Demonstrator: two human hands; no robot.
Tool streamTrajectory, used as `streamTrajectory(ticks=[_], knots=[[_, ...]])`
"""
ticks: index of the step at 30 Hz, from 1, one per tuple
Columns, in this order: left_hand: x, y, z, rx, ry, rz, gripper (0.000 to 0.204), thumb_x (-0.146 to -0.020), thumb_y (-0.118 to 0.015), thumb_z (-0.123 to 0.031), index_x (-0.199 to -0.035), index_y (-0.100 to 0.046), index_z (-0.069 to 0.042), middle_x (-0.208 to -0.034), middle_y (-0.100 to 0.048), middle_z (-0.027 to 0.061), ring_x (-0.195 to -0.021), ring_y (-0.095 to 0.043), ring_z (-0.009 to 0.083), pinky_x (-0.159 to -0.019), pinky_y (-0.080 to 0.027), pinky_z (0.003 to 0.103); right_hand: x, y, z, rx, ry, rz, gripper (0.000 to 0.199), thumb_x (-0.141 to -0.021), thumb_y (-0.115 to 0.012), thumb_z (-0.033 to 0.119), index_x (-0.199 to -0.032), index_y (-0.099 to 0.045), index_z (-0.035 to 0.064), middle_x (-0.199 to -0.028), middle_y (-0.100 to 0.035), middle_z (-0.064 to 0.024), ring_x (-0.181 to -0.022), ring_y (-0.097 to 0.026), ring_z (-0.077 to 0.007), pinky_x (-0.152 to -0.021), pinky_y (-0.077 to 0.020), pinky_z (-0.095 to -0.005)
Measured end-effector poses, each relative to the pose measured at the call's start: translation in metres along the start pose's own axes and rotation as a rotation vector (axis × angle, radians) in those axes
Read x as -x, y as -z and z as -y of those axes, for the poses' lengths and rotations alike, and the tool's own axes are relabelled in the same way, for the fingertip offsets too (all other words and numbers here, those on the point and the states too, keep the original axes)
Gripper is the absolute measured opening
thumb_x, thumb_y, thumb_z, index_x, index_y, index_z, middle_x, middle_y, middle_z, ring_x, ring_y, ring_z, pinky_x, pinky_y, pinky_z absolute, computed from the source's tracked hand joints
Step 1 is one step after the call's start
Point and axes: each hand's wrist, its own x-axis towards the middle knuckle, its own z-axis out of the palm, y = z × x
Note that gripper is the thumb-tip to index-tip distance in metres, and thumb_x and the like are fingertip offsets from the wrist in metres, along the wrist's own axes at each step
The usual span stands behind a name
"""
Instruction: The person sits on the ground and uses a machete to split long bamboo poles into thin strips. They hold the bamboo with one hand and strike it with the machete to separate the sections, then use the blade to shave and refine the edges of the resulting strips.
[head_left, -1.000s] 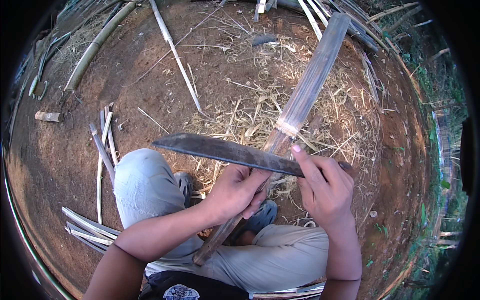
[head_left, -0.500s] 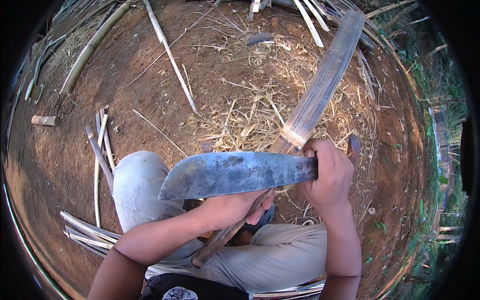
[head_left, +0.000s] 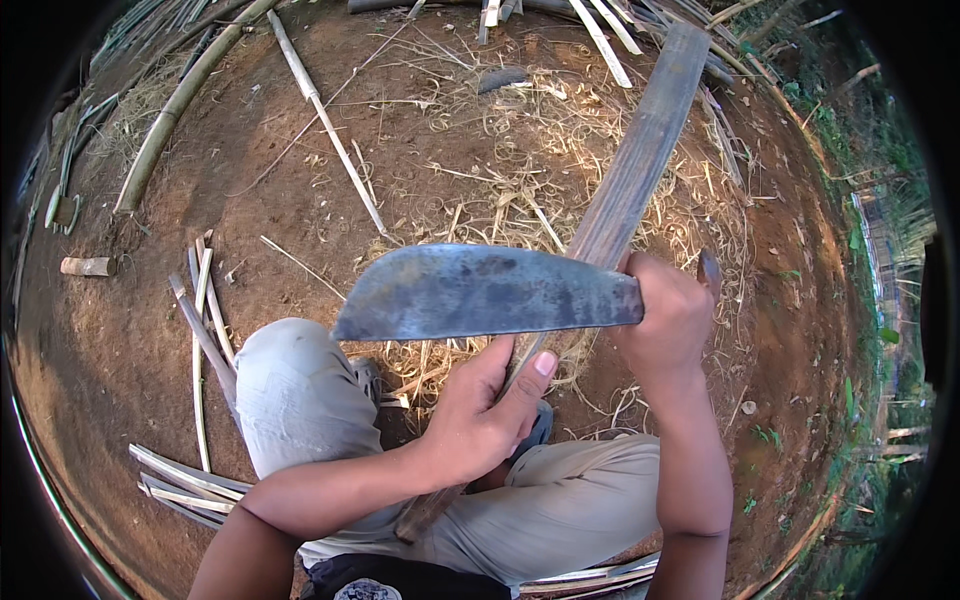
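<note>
Change against the two earlier frames: broad knife (head_left: 490, 292), lying edge-down and thin across the bamboo slat (head_left: 630, 180) a second ago, now lifted and turned so the flat of its blade faces up, well above the slat. Right hand (head_left: 668, 318) clenched on the knife handle, blade running left from the fist; handle end just showing beyond the knuckles. Right fingers, pressing on the blade back earlier, now wrapped around the handle.

Left hand (head_left: 482, 420) grasping the slat low down, thumb up along its near face, fingers curled around behind; grip firm, unchanged in place. Slat running from between the knees up and to the right, far end reaching the top edge of the bare ground (head_left: 130, 330). Pale cut mark on the slat now hidden behind the blade.

Judgement: blade off the work, so cutting contact broken; looks like a raise between strokes or a re-setting of the edge.

Surroundings: curled shavings (head_left: 500, 200) heaped at the ground's middle, split strips (head_left: 205, 320) at the left edge, long thin cane (head_left: 325, 120) toward the top left corner.
</note>
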Motion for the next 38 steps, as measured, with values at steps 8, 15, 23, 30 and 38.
streamTrajectory(ticks=[8, 15, 23, 30, 38], knots=[[-0.008, 0.010, 0.008, -0.122, -0.123, -0.014, 0.031, -0.106, -0.043, -0.029, -0.089, -0.051, -0.005, -0.051, -0.046, 0.0001, -0.041, -0.041, 0.0071, -0.041, -0.033, 0.023, -0.002, -0.009, 0.014, -0.018, -0.013, 0.124, 0.008, -0.074, -0.068, 0.016, -0.071, -0.063, 0.0104, -0.059, -0.059, -0.0075, -0.053, -0.061, -0.0279, -0.053, -0.0473, -0.0382], [-0.002, 0.012, 0.012, -0.210, -0.106, -0.081, 0.030, -0.105, -0.044, -0.031, -0.096, -0.053, -0.004, -0.051, -0.045, -0.0006, -0.042, -0.042, 0.0060, -0.041, -0.033, 0.023, -0.006, -0.013, 0.009, 0.011, -0.032, 0.153, 0.010, -0.077, -0.067, 0.016, -0.070, -0.063, 0.0090, -0.060, -0.062, -0.0088, -0.051, -0.062, -0.0287, -0.051, -0.0482, -0.0381], [-0.009, 0.017, 0.024, -0.249, -0.068, -0.096, 0.026, -0.105, -0.045, -0.028, -0.110, -0.051, -0.003, -0.053, -0.045, -0.0015, -0.041, -0.040, 0.0060, -0.039, -0.033, 0.024, -0.006, -0.017, 0.004, 0.008, -0.056, 0.183, 0.007, -0.077, -0.066, 0.013, -0.072, -0.065, 0.0087, -0.059, -0.062, -0.0094, -0.051, -0.063, -0.0283, -0.051, -0.0489, -0.0389], [-0.012, 0.015, 0.024, -0.292, -0.178, -0.162, 0.024, -0.105, -0.046, -0.027, -0.106, -0.051, -0.004, -0.055, -0.045, -0.0017, -0.043, -0.040, 0.0056, -0.040, -0.034, 0.024, -0.003, -0.022, 0.009, -0.005, -0.039, 0.204, 0.007, -0.075, -0.066, 0.012, -0.071, -0.064, 0.0077, -0.060, -0.062, -0.0100, -0.053, -0.064, -0.0297, -0.053, -0.0500, -0.0406], [-0.012, 0.018, 0.031, -0.311, -0.124, -0.216, 0.027, -0.104, -0.050, -0.028, -0.116, -0.052, -0.004, -0.057, -0.047, -0.0014, -0.044, -0.041, 0.0056, -0.041, -0.034, 0.023, -0.003, -0.027, 0.008, 0.008, -0.078, 0.264, 0.007, -0.073, -0.070, 0.013, -0.075, -0.065, 0.0077, -0.065, -0.066, -0.0101, -0.060, -0.068, -0.0286, -0.058, -0.0530, -0.0411]])
